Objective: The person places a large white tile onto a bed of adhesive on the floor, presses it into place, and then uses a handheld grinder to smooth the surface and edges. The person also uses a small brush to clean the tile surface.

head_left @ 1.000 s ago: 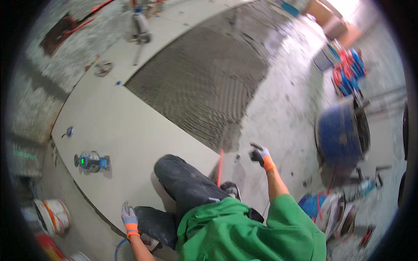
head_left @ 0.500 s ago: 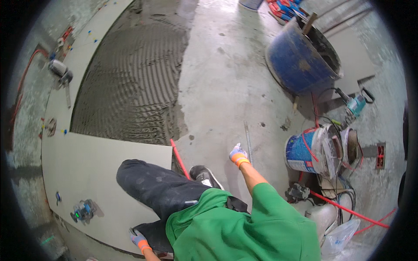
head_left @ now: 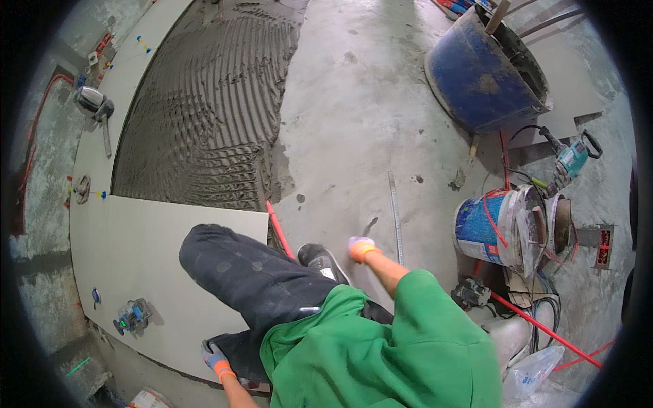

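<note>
My right hand, in a pale glove with an orange cuff, is closed round a small tool with a thin dark blade. The handle is hidden in the fist. Just right of it a metal ruler lies on the concrete floor. My left hand, gloved alike, rests fingers out beside my bent knee at the near edge of a large pale tile. Beyond that tile spreads a bed of grey mortar combed into ridges. A red bar lies between the tile and my shoe.
A blue tub stands far right, with a teal power mixer and a white-and-blue bucket nearer. Red poles and cables lie beside them. A laser level sits on the tile; a grey handheld power tool lies far left.
My right hand has drawn back slightly left and nearer, and its dark blade now shows. The view has shifted a little. My left hand stays beside the knee.
</note>
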Motion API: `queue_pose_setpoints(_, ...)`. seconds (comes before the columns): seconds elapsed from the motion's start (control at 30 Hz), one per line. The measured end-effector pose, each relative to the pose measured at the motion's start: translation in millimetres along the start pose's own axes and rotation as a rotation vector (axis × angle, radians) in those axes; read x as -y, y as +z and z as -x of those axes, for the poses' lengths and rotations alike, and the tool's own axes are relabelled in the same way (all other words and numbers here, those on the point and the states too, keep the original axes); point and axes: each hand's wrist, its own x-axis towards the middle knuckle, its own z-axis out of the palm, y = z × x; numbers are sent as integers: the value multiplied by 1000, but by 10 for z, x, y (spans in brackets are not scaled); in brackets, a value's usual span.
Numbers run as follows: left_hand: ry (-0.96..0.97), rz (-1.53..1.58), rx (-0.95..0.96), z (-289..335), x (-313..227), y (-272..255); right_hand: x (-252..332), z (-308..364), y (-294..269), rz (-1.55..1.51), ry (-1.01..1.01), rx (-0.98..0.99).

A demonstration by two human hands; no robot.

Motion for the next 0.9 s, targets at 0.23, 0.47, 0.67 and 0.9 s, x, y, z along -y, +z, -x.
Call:
queue_pose_setpoints(0.23,-76,33,4,8,45,-41,-669,-568,-727,-89,322,-154)
queue_pose_setpoints(0.47,-33,-232,34,-54,-118,10,177,-1308,-1422,-176,205,-491)
queue_pose_setpoints(0.67,98,-560,212,-283,-305,45,-159,-777,-1171,21,-164,-193)
queue_pose_setpoints(0.9,29,-617,357,-589,-570,159,-3211,-880,-1071,-336,656,-907)
